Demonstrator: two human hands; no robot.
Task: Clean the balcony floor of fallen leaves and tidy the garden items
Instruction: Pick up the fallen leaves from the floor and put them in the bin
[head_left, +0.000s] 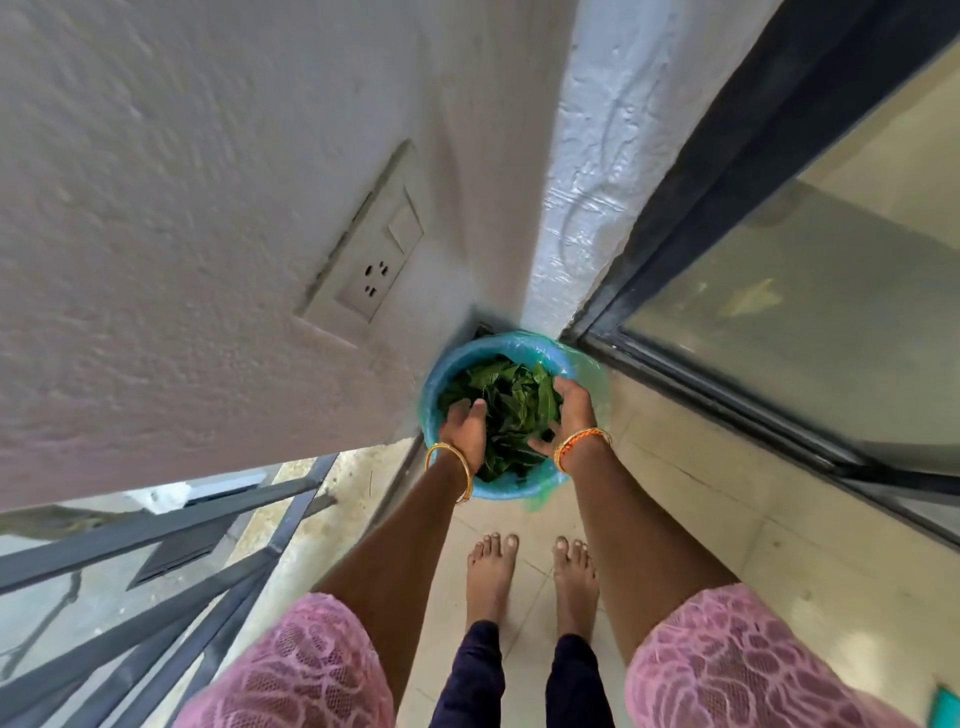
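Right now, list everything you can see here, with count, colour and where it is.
Bin: one, blue with a greenish liner, in the wall corner.
Leaves: a heap, green, inside the bin.
Socket plate: one, white, on the wall.
Railing: one, dark grey, lower left.
Sliding door: one, dark frame, glass, right.
Left hand: in the bin, on the leaves.
Right hand: in the bin, on the leaves.
Feet: two, bare, on the tiles.

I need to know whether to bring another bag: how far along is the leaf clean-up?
Done: green leaves fill the blue bag-lined bin. In hand: left hand and right hand are down among them. The visible tiled floor shows no leaves; garden items are out of view.
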